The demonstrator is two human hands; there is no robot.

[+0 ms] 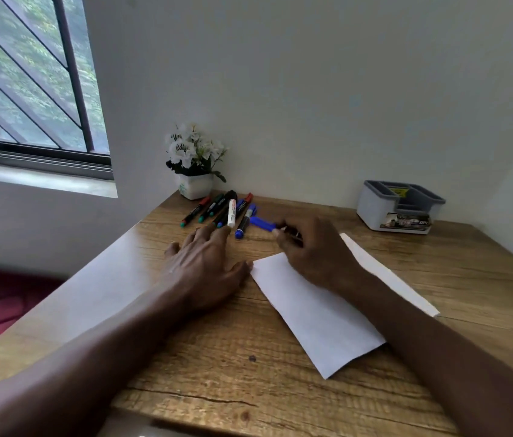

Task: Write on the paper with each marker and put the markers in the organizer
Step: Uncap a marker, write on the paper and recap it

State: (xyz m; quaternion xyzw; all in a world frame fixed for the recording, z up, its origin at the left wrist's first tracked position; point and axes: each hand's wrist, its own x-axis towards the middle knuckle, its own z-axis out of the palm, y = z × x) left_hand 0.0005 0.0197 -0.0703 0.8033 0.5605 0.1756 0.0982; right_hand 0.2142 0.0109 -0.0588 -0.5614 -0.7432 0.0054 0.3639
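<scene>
Head view: wooden table (280, 389) carries the paper (315, 313) at centre. Organizer (398, 206) sits far right of the paper. Left hand (208, 269) lies flat, fingers spread, touching the paper's left corner. Right hand (312, 247), above the paper, grips a blue marker (263, 223). Other markers (223, 209) lie beyond the paper's left.

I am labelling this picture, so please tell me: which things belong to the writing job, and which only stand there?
Job: blue marker in right hand; row of markers; paper; organizer.
Only standing: flower pot; window.
</scene>
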